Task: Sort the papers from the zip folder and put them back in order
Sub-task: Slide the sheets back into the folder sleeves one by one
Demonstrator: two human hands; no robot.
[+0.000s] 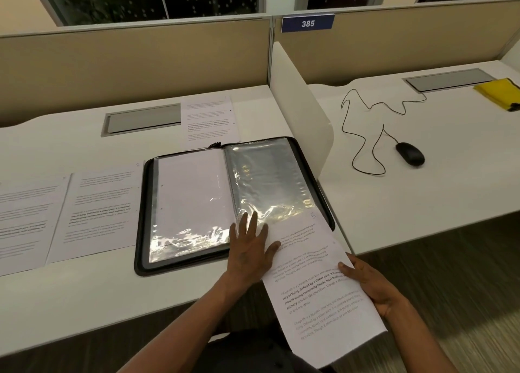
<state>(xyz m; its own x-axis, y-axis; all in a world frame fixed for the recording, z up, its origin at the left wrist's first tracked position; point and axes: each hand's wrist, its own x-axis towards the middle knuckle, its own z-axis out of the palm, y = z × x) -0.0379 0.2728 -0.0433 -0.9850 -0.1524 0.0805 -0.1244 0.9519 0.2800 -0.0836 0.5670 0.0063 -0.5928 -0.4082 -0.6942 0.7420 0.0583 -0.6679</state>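
Right hand [371, 285] grips white printed sheet [323, 282]; I press flat left hand [250, 246] steadying black zip folder's [309, 159] clear sleeve [267, 181] for insertion.

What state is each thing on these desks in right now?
Zip folder: open flat.
Left sleeve: holds a sheet.
Right sleeve: empty.
Held sheet: partly inserted.
Left hand: flat, pressing the sleeve.
Right hand: gripping the sheet.
Mouse: idle.

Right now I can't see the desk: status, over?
Left hand flat on sleeve and sheet. Right hand grips sheet, its top at sleeve mouth. Folder open; three sheets out. Nothing in the way.
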